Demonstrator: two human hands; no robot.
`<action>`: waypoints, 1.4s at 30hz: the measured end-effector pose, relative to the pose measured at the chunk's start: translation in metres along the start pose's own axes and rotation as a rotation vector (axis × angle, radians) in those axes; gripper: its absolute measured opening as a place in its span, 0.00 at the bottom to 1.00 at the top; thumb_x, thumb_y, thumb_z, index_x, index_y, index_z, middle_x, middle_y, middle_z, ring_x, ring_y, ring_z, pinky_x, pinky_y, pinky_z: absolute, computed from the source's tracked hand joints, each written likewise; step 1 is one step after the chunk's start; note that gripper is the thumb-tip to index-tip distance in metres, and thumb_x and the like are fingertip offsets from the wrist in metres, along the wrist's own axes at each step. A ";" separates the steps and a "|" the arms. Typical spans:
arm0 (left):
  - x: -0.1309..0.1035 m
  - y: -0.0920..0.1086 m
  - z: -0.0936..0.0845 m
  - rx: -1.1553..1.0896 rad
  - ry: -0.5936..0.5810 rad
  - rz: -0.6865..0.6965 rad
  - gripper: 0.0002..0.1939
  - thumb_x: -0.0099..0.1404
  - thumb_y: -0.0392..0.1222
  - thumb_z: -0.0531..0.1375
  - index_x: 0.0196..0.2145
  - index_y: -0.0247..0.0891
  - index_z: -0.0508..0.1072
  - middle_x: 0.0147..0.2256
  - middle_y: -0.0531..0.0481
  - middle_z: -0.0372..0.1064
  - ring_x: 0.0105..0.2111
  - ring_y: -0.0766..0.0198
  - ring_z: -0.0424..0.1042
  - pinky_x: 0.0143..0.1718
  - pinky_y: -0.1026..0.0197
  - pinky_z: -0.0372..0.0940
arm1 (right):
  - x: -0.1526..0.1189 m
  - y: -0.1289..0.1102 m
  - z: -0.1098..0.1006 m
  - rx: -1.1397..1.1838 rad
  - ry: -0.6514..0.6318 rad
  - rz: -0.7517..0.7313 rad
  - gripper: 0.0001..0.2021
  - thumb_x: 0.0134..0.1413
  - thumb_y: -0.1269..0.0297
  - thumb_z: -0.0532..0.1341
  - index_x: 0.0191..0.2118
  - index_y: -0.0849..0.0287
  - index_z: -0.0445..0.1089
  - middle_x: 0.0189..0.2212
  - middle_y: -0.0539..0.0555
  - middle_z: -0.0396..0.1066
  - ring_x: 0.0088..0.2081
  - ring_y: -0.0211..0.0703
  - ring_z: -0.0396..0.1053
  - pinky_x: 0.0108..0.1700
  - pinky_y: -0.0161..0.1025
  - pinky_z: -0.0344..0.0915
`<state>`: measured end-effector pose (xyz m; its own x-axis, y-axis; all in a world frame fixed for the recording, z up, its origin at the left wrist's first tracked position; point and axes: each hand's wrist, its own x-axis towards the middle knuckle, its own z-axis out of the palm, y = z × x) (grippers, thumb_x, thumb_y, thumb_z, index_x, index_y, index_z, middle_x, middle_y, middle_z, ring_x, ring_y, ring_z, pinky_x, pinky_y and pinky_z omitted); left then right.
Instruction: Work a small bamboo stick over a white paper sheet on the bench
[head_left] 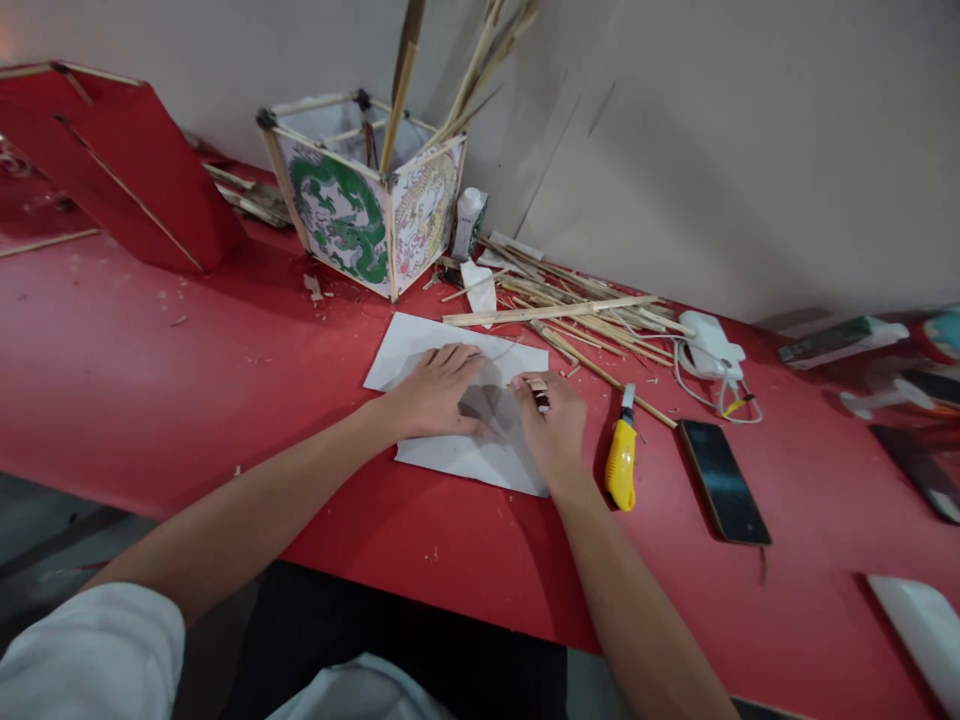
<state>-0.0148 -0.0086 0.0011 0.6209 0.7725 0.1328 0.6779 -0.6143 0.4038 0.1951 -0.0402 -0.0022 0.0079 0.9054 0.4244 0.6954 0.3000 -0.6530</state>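
Note:
A white sheet of paper (450, 455) lies on the red table in front of me. My left hand (439, 390) rests flat on it with the fingers stretched out and the thumb apart. On the paper's right side, my right hand (553, 420) is closed in a pinch around a short tan stick (536, 384), most of which the fingers hide. Thin lines show on the paper between both hands, too faint to read. Just right of my right hand lies a yellow box cutter (621, 465) with its blade end pointing away from me.
Behind the paper lie a pile of bamboo strips (592, 315) and a dragon-printed box frame (341, 215) holding long sticks. A red box frame (142, 170) stands at left. To the right are a phone (724, 480), a white charger with cable (711, 345) and a small carton (469, 222) near the wall.

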 end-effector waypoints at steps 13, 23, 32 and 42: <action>0.002 0.003 0.001 -0.010 -0.018 -0.022 0.44 0.59 0.62 0.65 0.66 0.40 0.58 0.65 0.38 0.56 0.65 0.42 0.55 0.63 0.42 0.52 | -0.009 -0.019 0.009 -0.016 -0.300 -0.213 0.08 0.67 0.61 0.60 0.39 0.55 0.76 0.36 0.54 0.75 0.38 0.44 0.74 0.41 0.40 0.68; 0.003 0.005 0.000 -0.015 0.005 -0.019 0.48 0.55 0.69 0.65 0.64 0.41 0.59 0.65 0.38 0.57 0.65 0.41 0.56 0.63 0.41 0.53 | 0.001 -0.009 -0.001 -0.292 -0.137 -0.051 0.10 0.67 0.63 0.56 0.34 0.56 0.72 0.34 0.56 0.75 0.34 0.47 0.72 0.35 0.41 0.62; 0.004 0.004 -0.002 -0.027 0.017 0.001 0.52 0.50 0.72 0.67 0.65 0.42 0.60 0.65 0.38 0.58 0.65 0.42 0.56 0.64 0.42 0.53 | 0.008 -0.017 0.000 -0.362 -0.236 0.024 0.13 0.69 0.61 0.54 0.34 0.56 0.71 0.33 0.55 0.76 0.35 0.45 0.73 0.36 0.38 0.61; 0.001 0.000 0.007 0.061 0.019 -0.004 0.41 0.58 0.52 0.67 0.66 0.44 0.60 0.65 0.42 0.60 0.64 0.46 0.59 0.64 0.45 0.54 | -0.003 -0.060 0.011 -0.449 -0.379 -0.036 0.10 0.66 0.65 0.57 0.40 0.56 0.76 0.39 0.56 0.79 0.41 0.44 0.75 0.41 0.36 0.63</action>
<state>-0.0117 -0.0084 -0.0049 0.6111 0.7774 0.1487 0.7034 -0.6196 0.3483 0.1450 -0.0574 0.0289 -0.2219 0.9659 0.1334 0.9273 0.2513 -0.2774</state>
